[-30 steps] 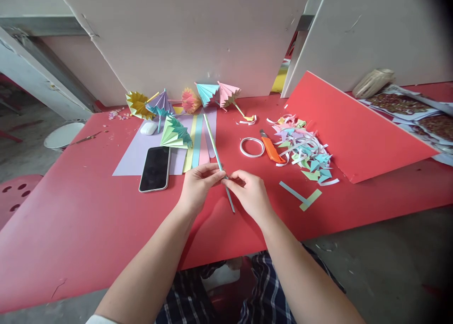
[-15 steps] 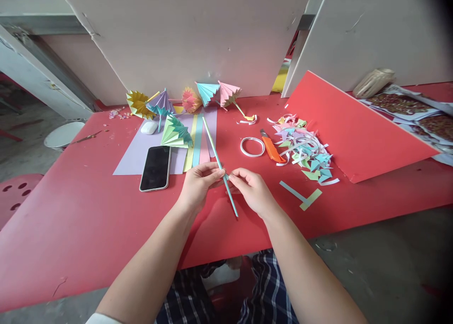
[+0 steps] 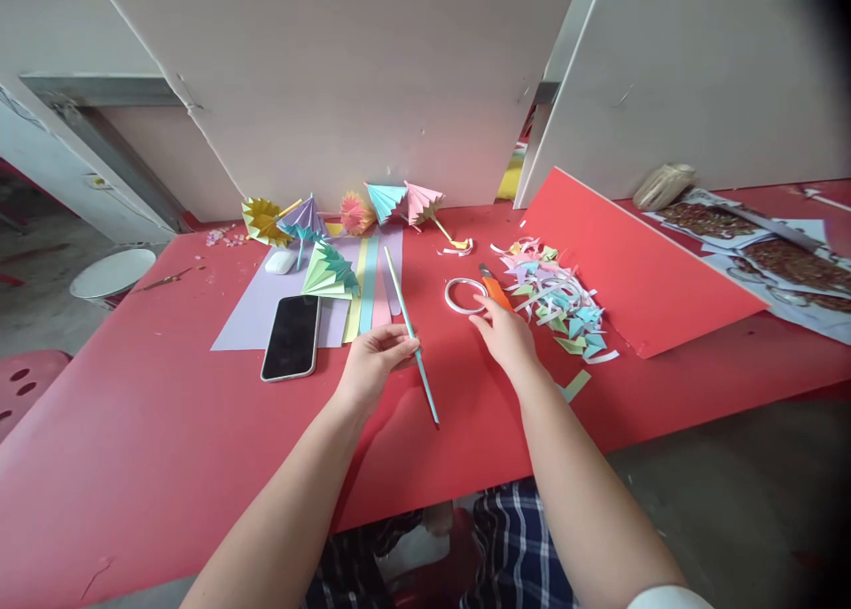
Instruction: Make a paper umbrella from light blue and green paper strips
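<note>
My left hand [image 3: 376, 358] pinches a thin rolled paper stick [image 3: 426, 387], pale green above and light blue below, which slants over the red tabletop. At the right rim of a narrow roll of white tape [image 3: 453, 306] is my right hand [image 3: 503, 330], thumb and forefinger apart. Whether the fingertips touch the roll I cannot tell. Just behind that hand lies an orange utility knife [image 3: 494, 288], partly covered by the fingers. Folded paper umbrellas stand at the back, among them a green one [image 3: 327, 275] and a pink one [image 3: 422, 203].
A black phone [image 3: 291, 339] and purple paper sheets [image 3: 243, 325] with coloured strips lie on the left. Paper scraps [image 3: 565, 299] are heaped at the right against a tilted red board [image 3: 638, 263]. A green-yellow strip [image 3: 577, 384] lies beside my right forearm. A white wall panel [image 3: 332, 86] borders the table's back.
My right hand has left the paper stick and moved right and away from me to the tape roll. My left hand keeps its pinch on the stick. The camera view has shifted slightly.
</note>
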A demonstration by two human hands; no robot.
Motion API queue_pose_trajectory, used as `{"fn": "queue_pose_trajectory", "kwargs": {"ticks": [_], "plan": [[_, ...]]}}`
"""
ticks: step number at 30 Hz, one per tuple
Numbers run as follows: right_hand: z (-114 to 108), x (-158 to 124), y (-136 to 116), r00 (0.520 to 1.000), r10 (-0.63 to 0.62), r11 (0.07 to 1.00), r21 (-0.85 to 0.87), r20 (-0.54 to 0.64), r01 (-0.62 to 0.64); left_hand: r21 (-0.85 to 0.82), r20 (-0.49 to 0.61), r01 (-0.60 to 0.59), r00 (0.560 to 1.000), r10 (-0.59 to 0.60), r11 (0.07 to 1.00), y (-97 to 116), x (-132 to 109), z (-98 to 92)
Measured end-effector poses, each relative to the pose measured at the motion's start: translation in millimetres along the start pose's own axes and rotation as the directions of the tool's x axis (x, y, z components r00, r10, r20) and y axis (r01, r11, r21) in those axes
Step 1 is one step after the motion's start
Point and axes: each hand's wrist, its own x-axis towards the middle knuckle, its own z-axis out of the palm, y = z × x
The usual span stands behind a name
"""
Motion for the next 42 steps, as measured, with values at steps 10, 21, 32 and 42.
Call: {"fn": "queue_pose_trajectory", "kwargs": {"ticks": [10, 21, 32, 42], "plan": [[0.6, -1.4, -12.7, 0.963, -0.146, 0.977, -0.118, 0.227, 0.176, 0.145, 0.081, -0.089, 0.994, 0.078, 0.985, 5.0, -6.2, 3.8], [-55.6, -44.3, -57.9, 0.884, -0.385, 0.908, 0.280, 0.267, 0.311, 0.171, 0.342, -0.119, 0.938, 0.054, 0.978, 7.3, -15.4, 5.5], [-68.7, -47.3, -51.5, 0.934, -0.351, 0.756, 0.567, -0.070, 0.326, -0.147, 0.274, -0.110, 0.950, 0.147, 0.983, 13.9, -16.2, -3.3], [-49.8, -52.1, -68.2, 0.808, -0.471, 0.792, 0.234, -0.354, 0.564, -0.101, 0.212, -0.233, 0.945, 0.250, 0.967, 14.0, -20.9, 0.4]]}}
